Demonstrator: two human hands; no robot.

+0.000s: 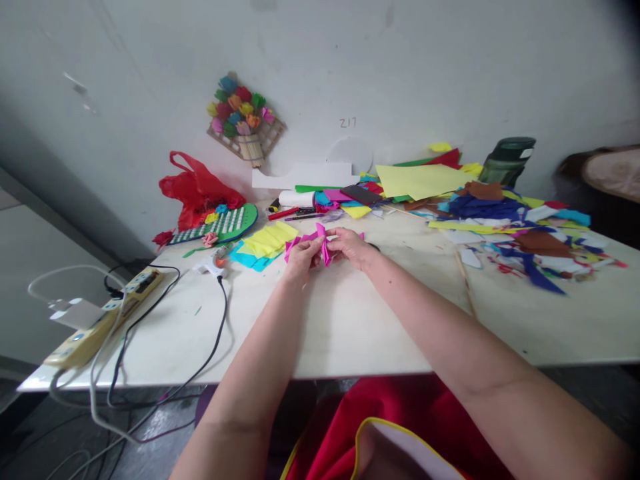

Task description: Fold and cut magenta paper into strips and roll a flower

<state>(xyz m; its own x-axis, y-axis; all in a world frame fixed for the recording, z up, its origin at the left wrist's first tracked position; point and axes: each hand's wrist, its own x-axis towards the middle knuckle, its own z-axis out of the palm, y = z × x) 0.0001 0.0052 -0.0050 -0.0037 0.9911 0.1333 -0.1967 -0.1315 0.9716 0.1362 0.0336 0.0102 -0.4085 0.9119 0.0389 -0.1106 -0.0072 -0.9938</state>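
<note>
A narrow folded strip of magenta paper [324, 247] stands upright between my two hands, above the middle of the white table. My left hand [304, 259] pinches it from the left, and my right hand [347, 245] holds it from the right with bent fingers. More magenta paper lies just behind my left hand, partly hidden. To the left are yellow paper squares [270, 239] with blue paper [251, 259] under them. A white glue gun [214, 265] with a black cord rests further left.
A beige power strip [95, 327] and cables lie at the left edge. A red bag [195, 190] and a green decorated board [230, 225] stand back left. Paper scraps [540, 243] and a dark bottle [506, 163] are on the right. A wooden stick [467, 283] lies nearer.
</note>
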